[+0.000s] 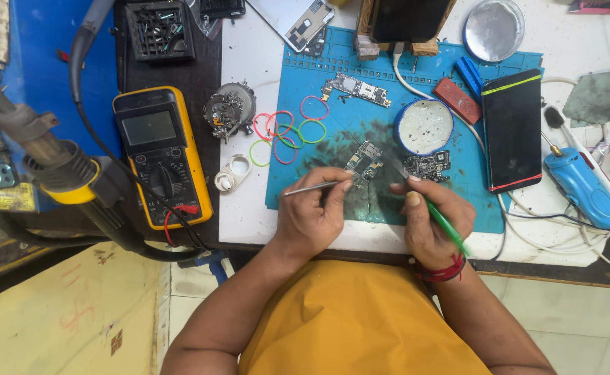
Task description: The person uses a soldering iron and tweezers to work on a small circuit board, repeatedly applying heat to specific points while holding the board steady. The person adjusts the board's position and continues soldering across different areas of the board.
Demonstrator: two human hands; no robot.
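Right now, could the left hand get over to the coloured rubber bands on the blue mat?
Probably yes. The left hand holds metal tweezers just below the rubber bands, and the stretch of blue mat between them is bare. The tweezers occupy its fingers, though.

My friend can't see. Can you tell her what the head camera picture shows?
A person's left hand holds tweezers and the right hand holds a green tool over a small circuit board on a blue mat. A yellow meter and coloured rubber bands lie nearby.
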